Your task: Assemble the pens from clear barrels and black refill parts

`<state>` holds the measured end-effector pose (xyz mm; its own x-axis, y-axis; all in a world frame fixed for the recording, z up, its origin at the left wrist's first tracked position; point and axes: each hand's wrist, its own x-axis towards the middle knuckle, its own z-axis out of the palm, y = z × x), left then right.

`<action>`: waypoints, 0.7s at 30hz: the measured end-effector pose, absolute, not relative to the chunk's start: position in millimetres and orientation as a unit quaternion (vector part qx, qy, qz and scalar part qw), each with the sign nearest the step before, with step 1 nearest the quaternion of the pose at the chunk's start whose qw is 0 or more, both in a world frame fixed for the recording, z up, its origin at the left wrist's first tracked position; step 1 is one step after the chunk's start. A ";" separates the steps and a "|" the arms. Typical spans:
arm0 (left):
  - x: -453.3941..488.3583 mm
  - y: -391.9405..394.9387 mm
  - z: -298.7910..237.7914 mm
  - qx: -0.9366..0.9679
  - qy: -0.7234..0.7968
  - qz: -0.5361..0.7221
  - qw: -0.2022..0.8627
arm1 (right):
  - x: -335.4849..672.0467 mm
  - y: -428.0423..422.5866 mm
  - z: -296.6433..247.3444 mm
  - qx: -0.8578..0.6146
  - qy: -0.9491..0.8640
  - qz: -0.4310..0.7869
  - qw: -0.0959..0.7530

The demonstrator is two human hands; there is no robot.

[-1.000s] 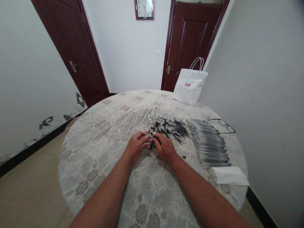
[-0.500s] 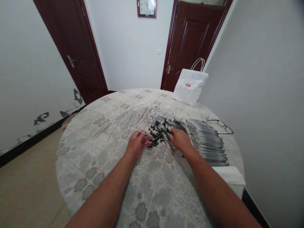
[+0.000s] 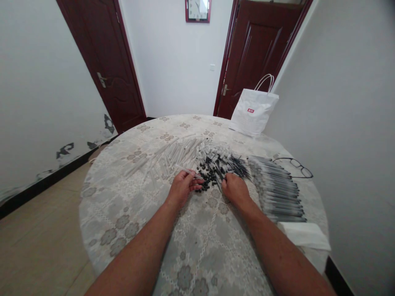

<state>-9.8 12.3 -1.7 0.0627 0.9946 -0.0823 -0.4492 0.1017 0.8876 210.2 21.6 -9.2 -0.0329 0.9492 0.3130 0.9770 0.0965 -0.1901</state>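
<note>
head cam // left hand point(image 3: 182, 187) pinching a thin whitish plastic tube point(image 3: 182, 169) beside the heap of small black plugs point(image 3: 206, 181) // right hand point(image 3: 235, 189) curled by the slim black-and-white sticks point(image 3: 238, 165), honestly can't tell from here if it's pinching one

The back wall point(image 3: 166, 65) is hung with a clock point(image 3: 198, 10), top centre. A red door point(image 3: 101, 53) is set at upper left, a second door point(image 3: 256, 53) at upper right. The left wall point(image 3: 33, 74) is marked by dark patches point(image 3: 65, 150). Tan floor point(image 3: 43, 226) is seen at lower left; the centre is filled by a round table point(image 3: 135, 201).
</note>
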 end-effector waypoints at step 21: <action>-4.0 1.3 6.4 0.280 0.310 0.541 0.730 | 177.1 -5.6 14.3 -0.438 -0.551 0.436 0.561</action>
